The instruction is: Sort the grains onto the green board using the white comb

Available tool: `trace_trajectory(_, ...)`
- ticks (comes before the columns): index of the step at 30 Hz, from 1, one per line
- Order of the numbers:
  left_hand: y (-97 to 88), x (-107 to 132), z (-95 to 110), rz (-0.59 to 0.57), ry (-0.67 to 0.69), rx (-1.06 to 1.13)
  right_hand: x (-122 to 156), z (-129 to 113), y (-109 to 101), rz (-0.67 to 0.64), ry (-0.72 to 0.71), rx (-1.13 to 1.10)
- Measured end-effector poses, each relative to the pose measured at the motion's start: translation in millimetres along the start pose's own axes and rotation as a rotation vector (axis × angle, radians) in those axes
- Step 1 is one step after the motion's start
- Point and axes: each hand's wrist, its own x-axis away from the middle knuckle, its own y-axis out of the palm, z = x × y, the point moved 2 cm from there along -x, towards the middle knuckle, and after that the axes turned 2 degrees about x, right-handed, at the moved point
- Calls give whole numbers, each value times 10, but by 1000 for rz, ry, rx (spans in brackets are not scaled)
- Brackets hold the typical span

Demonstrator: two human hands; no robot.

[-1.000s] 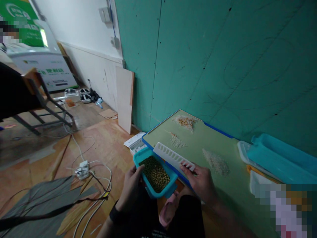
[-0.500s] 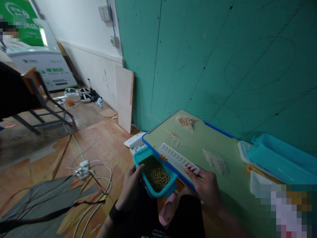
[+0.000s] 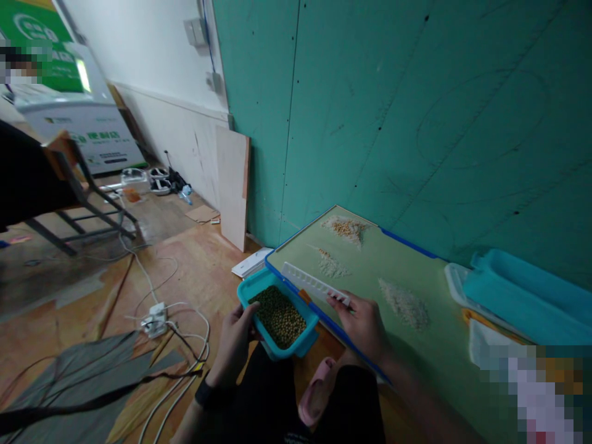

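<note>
Left hand clasps the probably weighty bean tub by its rim; beside it, right hand pinches a likely light, stiff slotted strip by one end.

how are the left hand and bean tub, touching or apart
Touching: the head view shows the left hand gripping the bean tub, thumb over its rim.

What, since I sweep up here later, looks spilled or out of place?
Three loose grain heaps lie directly on the tabletop, in no container; yellow bits are mixed into the farthest heap. They look spilled, though possibly placed deliberately.
</note>
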Motion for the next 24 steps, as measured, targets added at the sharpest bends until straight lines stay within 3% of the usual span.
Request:
trace_trajectory(5,1,13,22,-17,8,13,-87,160,-253,47,82,-13)
trace_trajectory(9,13,21,-38,-7,-24,12,-550,596,-515,186,162,69)
trace_trajectory(12,6,24,-108,4,-41,24,-885,908,-610,186,194,97)
trace_trajectory(17,-41,17,-209,23,-65,1,-1095,1181,-547,128,224,-21)
trace_trajectory(24,-61,12,-246,15,-97,12,-1086,1266,-430,93,363,-255)
